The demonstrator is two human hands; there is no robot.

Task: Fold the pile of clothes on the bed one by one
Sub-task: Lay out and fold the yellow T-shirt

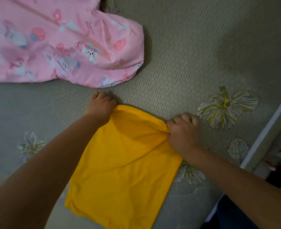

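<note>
A yellow garment [125, 164] is lying flat on the bed [202, 55], close to its right edge, its long axis running from the near side up toward the far right. The left hand [101, 104] is gripping its far-left corner with curled fingers; the right hand [183, 133] is pinching its bunched far-right corner. A pink printed cloth [57, 42] is lying toward the bed's far-left corner.

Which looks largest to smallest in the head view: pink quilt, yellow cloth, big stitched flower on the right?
1. Pink quilt, though cut off by the frame.
2. Yellow cloth; it lies nearer the camera, so the gap is unsure.
3. Stitched flower, plainly the smallest.
</note>
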